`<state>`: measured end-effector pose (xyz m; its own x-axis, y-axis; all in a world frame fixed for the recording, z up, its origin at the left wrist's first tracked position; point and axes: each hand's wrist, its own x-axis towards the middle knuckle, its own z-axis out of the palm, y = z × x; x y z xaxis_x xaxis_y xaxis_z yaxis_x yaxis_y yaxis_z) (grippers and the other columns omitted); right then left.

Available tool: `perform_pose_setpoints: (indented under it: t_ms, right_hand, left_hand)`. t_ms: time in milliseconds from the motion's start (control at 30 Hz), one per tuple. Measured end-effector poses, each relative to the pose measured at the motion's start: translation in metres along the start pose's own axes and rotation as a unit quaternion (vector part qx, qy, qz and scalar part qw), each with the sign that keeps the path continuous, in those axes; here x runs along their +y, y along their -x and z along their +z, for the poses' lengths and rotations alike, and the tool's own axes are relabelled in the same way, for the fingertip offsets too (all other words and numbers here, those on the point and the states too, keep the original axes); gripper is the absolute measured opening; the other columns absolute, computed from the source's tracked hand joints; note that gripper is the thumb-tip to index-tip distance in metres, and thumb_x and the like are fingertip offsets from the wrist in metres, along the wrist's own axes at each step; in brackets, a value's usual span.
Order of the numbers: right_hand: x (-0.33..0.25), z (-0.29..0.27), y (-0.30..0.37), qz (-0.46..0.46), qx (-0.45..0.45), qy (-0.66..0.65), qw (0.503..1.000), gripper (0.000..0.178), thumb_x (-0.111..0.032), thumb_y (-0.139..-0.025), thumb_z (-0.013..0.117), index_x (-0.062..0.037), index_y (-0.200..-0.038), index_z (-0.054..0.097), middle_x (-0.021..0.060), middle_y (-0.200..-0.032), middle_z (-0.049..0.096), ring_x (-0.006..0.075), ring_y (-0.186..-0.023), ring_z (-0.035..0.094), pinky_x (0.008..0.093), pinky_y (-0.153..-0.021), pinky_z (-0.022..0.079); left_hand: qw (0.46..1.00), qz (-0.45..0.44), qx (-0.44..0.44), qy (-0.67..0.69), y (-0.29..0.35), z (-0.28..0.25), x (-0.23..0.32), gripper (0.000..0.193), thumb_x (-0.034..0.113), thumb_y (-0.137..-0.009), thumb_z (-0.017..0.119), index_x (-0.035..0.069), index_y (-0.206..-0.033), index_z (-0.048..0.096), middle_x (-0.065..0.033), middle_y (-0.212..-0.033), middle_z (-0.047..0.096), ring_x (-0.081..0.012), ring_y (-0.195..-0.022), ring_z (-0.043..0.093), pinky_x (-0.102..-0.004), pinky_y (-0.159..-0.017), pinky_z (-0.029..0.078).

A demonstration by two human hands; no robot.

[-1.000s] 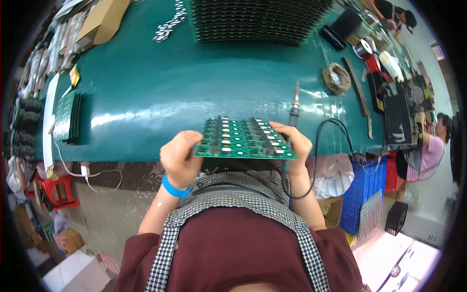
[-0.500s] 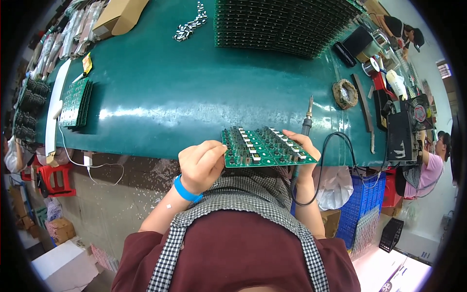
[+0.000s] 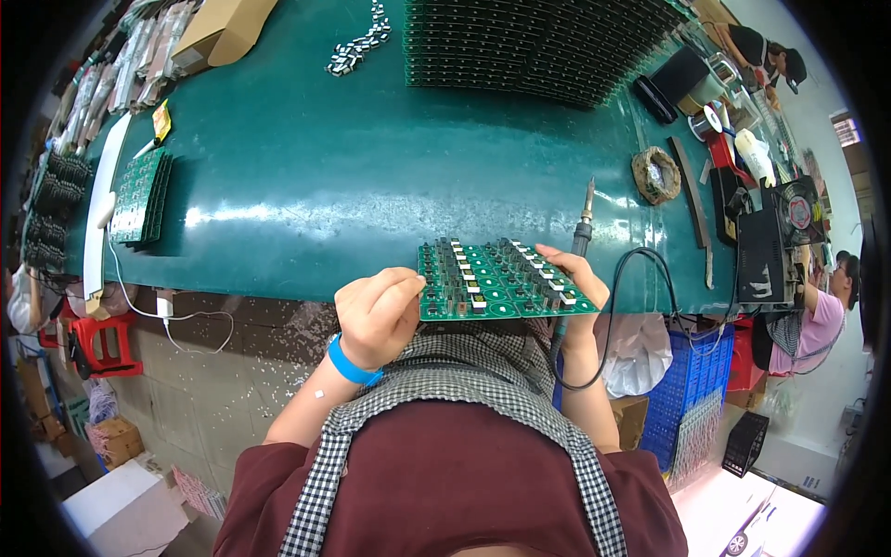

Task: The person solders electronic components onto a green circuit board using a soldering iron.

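A green circuit board [image 3: 501, 311] with rows of upright black and white components is held up at the table's front edge, in front of my apron. The fingers of my left hand [image 3: 378, 316] are closed on its left edge. On its right edge, my right hand [image 3: 583, 283] grips the board. A soldering iron [image 3: 583, 230] also runs through my right hand, its metal tip pointing away over the table. The lower handle is partly hidden behind the board and fingers, and a black cable [image 3: 614, 325] loops from it.
A large stack of circuit boards [image 3: 529, 46] stands at the back, beside loose small components [image 3: 357, 51]. More boards [image 3: 139, 197] lean at left. A stone-like bowl [image 3: 655, 176], a solder spool [image 3: 705, 123] and a black fan box [image 3: 766, 246] are at right. Two people sit beyond.
The board and both hands shift slightly left in the picture, and the board is tilted a little differently. Both hands keep their hold.
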<state>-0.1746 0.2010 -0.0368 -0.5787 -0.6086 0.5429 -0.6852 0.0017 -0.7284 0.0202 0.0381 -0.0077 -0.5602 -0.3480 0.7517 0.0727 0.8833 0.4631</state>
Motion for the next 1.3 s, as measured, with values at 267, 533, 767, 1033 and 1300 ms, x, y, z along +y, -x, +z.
perform_pose_setpoints:
  t_ms: [267,533,767,1033,1300]
  right_hand:
    - [0.003,-0.001,0.001,-0.012,-0.003,-0.007,1.0,0.018,0.002,-0.071,0.063,0.0002,-0.089,0.061,0.0144,-0.094,0.071,0.0219,-0.08,0.07,0.0263,-0.069,0.053]
    - [0.003,-0.002,0.002,-0.055,-0.012,0.028,0.998,0.017,0.003,-0.07,0.062,-0.0002,-0.087,0.06,0.0141,-0.093,0.071,0.0201,-0.072,0.069,0.0265,-0.062,0.051]
    - [0.005,-0.001,0.003,-0.065,-0.009,0.051,0.997,0.021,0.004,-0.067,0.064,-0.0009,-0.086,0.059,0.0132,-0.093,0.072,0.0197,-0.068,0.068,0.0254,-0.059,0.051]
    - [0.003,-0.002,0.001,-0.107,-0.034,0.091,0.989,0.023,0.005,-0.066,0.066,-0.0017,-0.087,0.058,0.0145,-0.097,0.07,0.0211,-0.065,0.067,0.0271,-0.055,0.051]
    - [0.002,-0.001,0.003,-0.108,-0.041,0.097,0.988,0.025,0.007,-0.064,0.066,-0.0019,-0.085,0.057,0.0149,-0.096,0.07,0.0283,-0.079,0.07,0.0319,-0.063,0.055]
  left_hand:
    - [1.0,0.0,0.009,0.003,0.002,0.001,0.0,0.024,-0.009,-0.062,0.064,0.001,-0.083,0.061,-0.0096,-0.075,0.064,-0.0223,-0.055,0.061,-0.0287,-0.047,0.046]
    - [1.0,0.008,0.004,0.003,0.011,0.0,0.001,0.026,-0.01,-0.061,0.063,0.002,-0.084,0.06,-0.0093,-0.075,0.065,-0.0213,-0.056,0.061,-0.0282,-0.047,0.046]
    - [1.0,0.007,-0.01,0.012,0.017,-0.002,0.0,0.027,-0.01,-0.061,0.064,0.003,-0.085,0.06,-0.0093,-0.077,0.065,-0.0212,-0.057,0.062,-0.0283,-0.048,0.047]
    - [0.999,0.04,-0.007,-0.029,0.025,-0.005,-0.009,0.027,-0.008,-0.063,0.066,0.003,-0.088,0.062,-0.0102,-0.082,0.066,-0.0217,-0.06,0.064,-0.0285,-0.048,0.048]
    - [0.999,-0.002,-0.032,-0.003,0.032,-0.006,-0.011,0.032,0.001,-0.061,0.073,0.003,-0.091,0.061,-0.011,-0.086,0.062,-0.0232,-0.061,0.062,-0.0299,-0.05,0.049]
